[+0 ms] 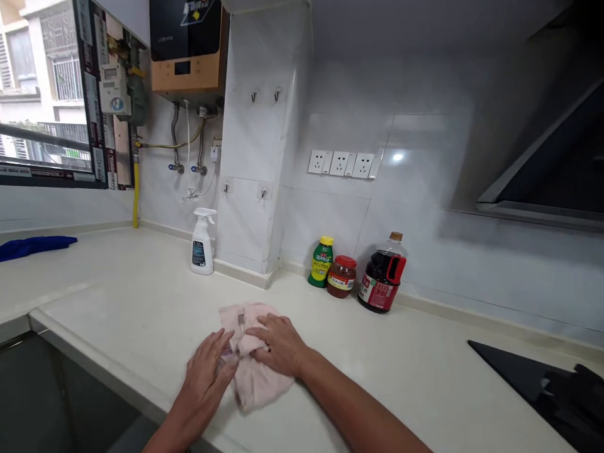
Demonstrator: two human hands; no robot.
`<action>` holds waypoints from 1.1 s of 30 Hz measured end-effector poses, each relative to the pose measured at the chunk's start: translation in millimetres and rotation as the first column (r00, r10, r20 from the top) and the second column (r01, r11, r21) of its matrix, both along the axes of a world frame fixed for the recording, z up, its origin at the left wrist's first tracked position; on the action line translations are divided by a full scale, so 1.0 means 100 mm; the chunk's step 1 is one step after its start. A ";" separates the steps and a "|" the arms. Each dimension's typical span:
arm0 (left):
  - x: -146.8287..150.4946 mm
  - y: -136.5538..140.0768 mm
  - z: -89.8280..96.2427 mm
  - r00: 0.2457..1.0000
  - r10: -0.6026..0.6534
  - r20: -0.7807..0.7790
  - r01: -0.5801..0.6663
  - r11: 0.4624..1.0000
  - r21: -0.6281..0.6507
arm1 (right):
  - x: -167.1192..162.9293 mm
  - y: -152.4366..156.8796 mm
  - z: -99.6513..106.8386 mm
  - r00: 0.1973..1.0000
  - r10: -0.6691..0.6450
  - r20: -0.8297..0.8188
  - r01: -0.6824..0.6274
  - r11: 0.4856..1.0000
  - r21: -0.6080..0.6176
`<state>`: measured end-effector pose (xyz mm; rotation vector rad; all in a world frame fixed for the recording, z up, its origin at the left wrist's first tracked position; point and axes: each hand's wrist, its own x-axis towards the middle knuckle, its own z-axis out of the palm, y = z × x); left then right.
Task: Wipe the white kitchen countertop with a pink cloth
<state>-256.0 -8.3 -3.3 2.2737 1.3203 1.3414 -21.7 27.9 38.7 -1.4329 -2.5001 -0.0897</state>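
A pale pink cloth (259, 380) lies crumpled on the white countertop (155, 314), with a small tag near its upper edge. My right hand (278, 343) presses on the cloth from the right, fingers bent around a bunched fold. My left hand (205, 371) is at the cloth's left side with its fingers stretched out and the thumb apart. Its fingertips are at the cloth's edge; whether they touch it I cannot tell.
Against the wall stand a white spray bottle (202, 245), a green bottle with a yellow cap (321, 264), a red-lidded jar (341, 278) and a large dark sauce bottle (380, 280). A blue cloth (35, 246) lies far left; a black cooktop (523, 374) is at right.
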 end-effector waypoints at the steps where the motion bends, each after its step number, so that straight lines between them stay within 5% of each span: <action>1: 0.00 -0.01 0.01 1.000 -0.002 -0.017 0.002 1.000 -0.007 | 0.08 0.14 0.01 0.999 -0.040 0.000 0.040 0.999 -0.009; 7: -0.01 -0.07 0.08 0.994 -0.041 -0.106 0.028 0.993 -0.118 | 0.75 0.73 0.00 0.940 -0.342 0.015 0.342 0.936 -0.077; 12: -0.03 -0.08 0.12 0.994 -0.030 -0.102 0.014 0.989 -0.150 | 1.39 0.71 -0.05 0.837 -0.544 0.051 0.547 0.832 -0.097; 23: -0.03 0.07 -0.02 0.964 0.008 -0.264 -0.012 1.000 -0.014 | 2.80 -0.23 -0.16 0.619 -0.776 0.122 0.784 0.618 -0.051; 33: -0.03 0.12 -0.02 0.952 0.029 -0.305 -0.047 0.997 -0.053 | 3.56 -1.24 -0.21 0.301 -0.948 0.098 0.952 0.305 0.024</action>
